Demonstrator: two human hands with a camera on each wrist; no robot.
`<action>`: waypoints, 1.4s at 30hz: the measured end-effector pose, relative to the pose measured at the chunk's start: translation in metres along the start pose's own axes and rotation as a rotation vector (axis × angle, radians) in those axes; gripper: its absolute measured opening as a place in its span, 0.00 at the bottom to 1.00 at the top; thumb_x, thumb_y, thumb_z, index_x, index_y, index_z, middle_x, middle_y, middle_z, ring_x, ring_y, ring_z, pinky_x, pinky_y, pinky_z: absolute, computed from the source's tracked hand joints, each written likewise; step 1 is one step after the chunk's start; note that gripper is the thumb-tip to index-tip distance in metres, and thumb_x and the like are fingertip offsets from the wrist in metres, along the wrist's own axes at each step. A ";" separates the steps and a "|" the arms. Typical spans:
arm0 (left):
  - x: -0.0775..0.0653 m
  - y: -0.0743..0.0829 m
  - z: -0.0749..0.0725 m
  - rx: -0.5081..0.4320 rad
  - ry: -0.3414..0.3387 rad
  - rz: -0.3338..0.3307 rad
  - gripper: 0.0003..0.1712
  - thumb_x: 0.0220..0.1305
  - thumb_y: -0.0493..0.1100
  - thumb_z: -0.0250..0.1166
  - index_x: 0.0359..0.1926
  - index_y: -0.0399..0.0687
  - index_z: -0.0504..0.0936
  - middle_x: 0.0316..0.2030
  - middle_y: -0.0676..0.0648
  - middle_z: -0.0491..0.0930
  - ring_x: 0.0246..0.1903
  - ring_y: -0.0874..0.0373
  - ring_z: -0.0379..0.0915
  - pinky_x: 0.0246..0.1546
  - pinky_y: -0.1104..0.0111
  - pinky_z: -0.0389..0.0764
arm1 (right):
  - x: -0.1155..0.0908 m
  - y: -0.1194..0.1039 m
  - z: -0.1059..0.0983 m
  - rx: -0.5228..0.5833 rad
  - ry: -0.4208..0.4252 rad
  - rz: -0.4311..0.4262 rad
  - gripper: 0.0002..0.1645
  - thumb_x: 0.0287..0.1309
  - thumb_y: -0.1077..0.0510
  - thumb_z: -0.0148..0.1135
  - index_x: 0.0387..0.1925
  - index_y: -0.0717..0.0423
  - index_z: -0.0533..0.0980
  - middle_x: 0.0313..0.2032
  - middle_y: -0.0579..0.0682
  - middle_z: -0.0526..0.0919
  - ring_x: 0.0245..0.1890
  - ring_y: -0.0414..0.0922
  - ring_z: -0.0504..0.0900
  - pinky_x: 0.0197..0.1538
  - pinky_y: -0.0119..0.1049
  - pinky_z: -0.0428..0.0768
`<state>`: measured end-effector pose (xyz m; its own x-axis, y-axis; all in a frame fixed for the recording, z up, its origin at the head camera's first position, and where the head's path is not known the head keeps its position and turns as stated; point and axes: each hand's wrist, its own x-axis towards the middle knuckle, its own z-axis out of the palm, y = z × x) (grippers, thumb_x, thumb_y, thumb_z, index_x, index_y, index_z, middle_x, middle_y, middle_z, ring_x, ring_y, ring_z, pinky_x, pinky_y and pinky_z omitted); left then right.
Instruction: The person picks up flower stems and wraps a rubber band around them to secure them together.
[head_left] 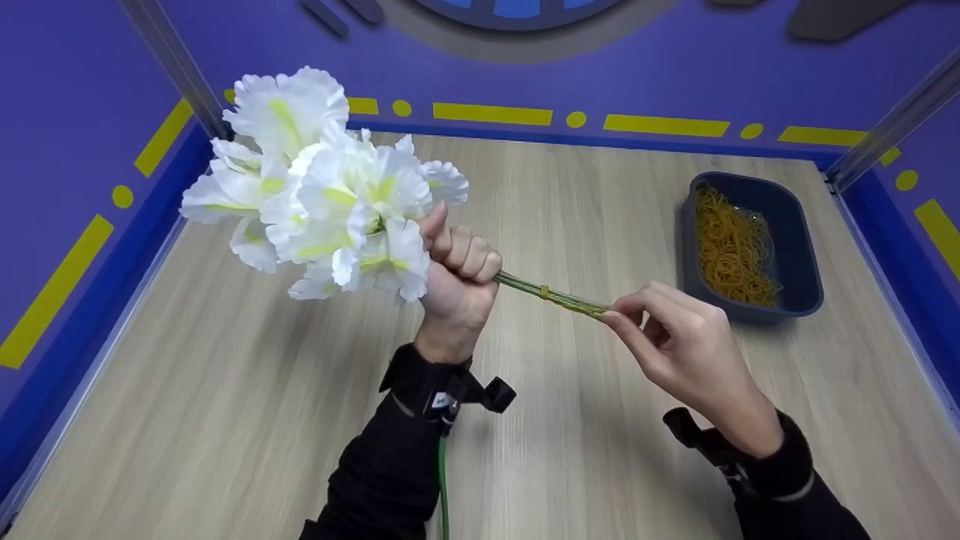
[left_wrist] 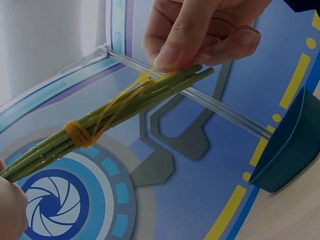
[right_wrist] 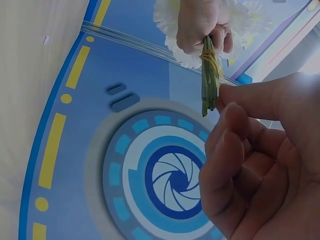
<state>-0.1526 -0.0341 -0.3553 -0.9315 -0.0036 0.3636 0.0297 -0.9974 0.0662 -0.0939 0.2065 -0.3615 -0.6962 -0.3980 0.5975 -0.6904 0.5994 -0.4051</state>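
Note:
A bunch of white ruffled flowers with yellow-green streaks is held up at the left. My left hand grips its green stems just below the blooms, fingers curled round them and thumb up. A yellow rubber band is wound tightly round the stems, and a loose loop of it runs along them toward their cut ends. At those ends my right hand pinches the loop between thumb and forefinger. In the right wrist view, the other fingers of that hand are curled in.
A dark blue-grey tub holding a heap of yellow rubber bands stands on the wooden table at the right. Blue and purple panels with yellow dashes close in the back and sides. A green cable hangs from my left wrist.

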 end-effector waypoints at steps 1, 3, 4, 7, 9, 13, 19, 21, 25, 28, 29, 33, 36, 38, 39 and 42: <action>0.000 0.000 0.000 -0.001 -0.001 -0.001 0.28 0.77 0.42 0.22 0.14 0.56 0.46 0.12 0.58 0.42 0.12 0.68 0.36 0.13 0.76 0.39 | 0.000 0.000 -0.001 0.003 0.000 0.006 0.11 0.54 0.65 0.75 0.36 0.49 0.83 0.27 0.38 0.77 0.21 0.33 0.67 0.24 0.23 0.66; 0.000 0.000 0.001 -0.004 0.000 -0.002 0.28 0.77 0.42 0.22 0.14 0.56 0.46 0.12 0.58 0.42 0.12 0.68 0.36 0.13 0.76 0.39 | 0.000 0.001 -0.002 0.006 0.000 0.016 0.10 0.54 0.64 0.75 0.36 0.49 0.83 0.26 0.38 0.77 0.21 0.33 0.67 0.24 0.23 0.65; -0.001 0.000 0.001 -0.006 0.000 -0.002 0.28 0.77 0.42 0.23 0.15 0.56 0.46 0.12 0.58 0.42 0.12 0.68 0.36 0.13 0.76 0.39 | 0.000 0.001 -0.003 0.003 0.001 0.015 0.10 0.54 0.64 0.75 0.36 0.49 0.83 0.26 0.39 0.77 0.21 0.33 0.67 0.24 0.23 0.65; -0.001 0.001 0.002 -0.014 0.001 -0.003 0.27 0.77 0.42 0.24 0.15 0.56 0.45 0.12 0.58 0.42 0.12 0.68 0.36 0.13 0.76 0.39 | 0.001 0.003 -0.006 0.001 -0.004 0.019 0.10 0.54 0.64 0.75 0.35 0.49 0.83 0.26 0.39 0.78 0.21 0.33 0.67 0.25 0.23 0.65; -0.001 0.001 0.003 -0.018 0.001 -0.006 0.27 0.77 0.42 0.24 0.15 0.56 0.45 0.12 0.58 0.42 0.12 0.68 0.36 0.13 0.76 0.39 | 0.001 0.004 -0.008 -0.009 -0.010 0.018 0.10 0.54 0.64 0.75 0.35 0.49 0.83 0.27 0.39 0.78 0.21 0.33 0.68 0.25 0.23 0.66; -0.001 0.000 0.002 -0.023 0.000 -0.010 0.28 0.77 0.42 0.23 0.15 0.55 0.45 0.12 0.58 0.43 0.12 0.68 0.36 0.13 0.77 0.39 | 0.002 0.005 -0.014 -0.048 -0.045 0.029 0.09 0.56 0.64 0.74 0.34 0.48 0.83 0.27 0.38 0.77 0.22 0.33 0.68 0.25 0.23 0.66; 0.000 0.001 0.000 -0.028 0.003 -0.014 0.27 0.77 0.42 0.24 0.15 0.55 0.45 0.12 0.58 0.42 0.12 0.68 0.36 0.13 0.77 0.39 | 0.003 0.008 -0.018 -0.088 -0.082 0.016 0.09 0.56 0.64 0.75 0.34 0.49 0.84 0.28 0.37 0.77 0.23 0.32 0.70 0.26 0.22 0.68; 0.000 0.001 0.000 -0.040 0.000 -0.020 0.27 0.77 0.42 0.27 0.15 0.55 0.45 0.13 0.58 0.42 0.13 0.68 0.36 0.14 0.77 0.39 | 0.003 0.010 -0.018 -0.095 -0.083 0.008 0.10 0.54 0.65 0.75 0.34 0.49 0.84 0.28 0.37 0.78 0.23 0.32 0.70 0.26 0.22 0.68; 0.000 0.001 -0.001 -0.075 -0.008 -0.035 0.28 0.73 0.39 0.44 0.15 0.55 0.45 0.13 0.58 0.43 0.13 0.68 0.36 0.14 0.77 0.40 | 0.003 0.013 -0.019 -0.094 -0.094 -0.009 0.11 0.53 0.67 0.75 0.35 0.49 0.84 0.29 0.37 0.77 0.23 0.32 0.69 0.26 0.22 0.67; 0.000 0.002 -0.002 -0.085 -0.016 -0.043 0.31 0.66 0.39 0.57 0.16 0.55 0.45 0.13 0.58 0.44 0.13 0.68 0.36 0.14 0.77 0.40 | 0.003 0.014 -0.020 -0.082 -0.110 -0.018 0.12 0.54 0.68 0.74 0.36 0.49 0.84 0.29 0.37 0.77 0.23 0.32 0.69 0.26 0.22 0.66; 0.000 0.002 -0.001 -0.086 -0.018 -0.046 0.32 0.65 0.39 0.59 0.16 0.55 0.45 0.13 0.58 0.44 0.13 0.68 0.36 0.14 0.77 0.40 | 0.003 0.014 -0.021 -0.078 -0.120 -0.018 0.12 0.55 0.68 0.73 0.37 0.49 0.84 0.29 0.37 0.77 0.23 0.32 0.69 0.26 0.22 0.66; 0.000 0.003 -0.001 -0.084 -0.025 -0.062 0.34 0.63 0.39 0.62 0.15 0.56 0.45 0.12 0.58 0.44 0.12 0.68 0.37 0.13 0.77 0.40 | 0.003 0.015 -0.023 -0.063 -0.143 -0.029 0.12 0.57 0.68 0.71 0.38 0.49 0.83 0.29 0.37 0.76 0.23 0.31 0.70 0.25 0.22 0.67; 0.000 0.003 -0.001 -0.087 -0.030 -0.077 0.34 0.64 0.40 0.62 0.15 0.56 0.45 0.12 0.58 0.44 0.12 0.68 0.37 0.13 0.77 0.40 | 0.003 0.016 -0.023 -0.045 -0.132 -0.056 0.13 0.56 0.69 0.71 0.39 0.50 0.83 0.29 0.39 0.76 0.23 0.31 0.70 0.24 0.22 0.67; 0.000 0.003 -0.001 -0.092 -0.034 -0.084 0.34 0.64 0.40 0.61 0.15 0.56 0.45 0.12 0.58 0.44 0.12 0.68 0.37 0.13 0.77 0.41 | 0.003 0.017 -0.022 -0.037 -0.121 -0.069 0.13 0.55 0.70 0.72 0.39 0.51 0.83 0.29 0.40 0.76 0.23 0.31 0.69 0.24 0.22 0.66; 0.000 0.004 -0.001 -0.096 -0.036 -0.086 0.33 0.64 0.40 0.61 0.15 0.56 0.45 0.12 0.58 0.44 0.12 0.68 0.37 0.13 0.77 0.41 | 0.003 0.017 -0.022 -0.035 -0.114 -0.080 0.13 0.55 0.70 0.72 0.39 0.51 0.83 0.29 0.41 0.76 0.23 0.31 0.69 0.24 0.22 0.66; 0.000 0.004 -0.001 -0.096 -0.029 -0.090 0.33 0.64 0.39 0.60 0.15 0.56 0.45 0.12 0.58 0.44 0.12 0.68 0.37 0.13 0.76 0.40 | 0.003 0.018 -0.021 -0.044 -0.101 -0.115 0.08 0.59 0.66 0.70 0.39 0.52 0.83 0.30 0.42 0.78 0.24 0.33 0.70 0.24 0.23 0.66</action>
<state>-0.1528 -0.0385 -0.3559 -0.9178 0.0870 0.3874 -0.0898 -0.9959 0.0109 -0.1042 0.2303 -0.3520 -0.6306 -0.5327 0.5644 -0.7592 0.5746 -0.3059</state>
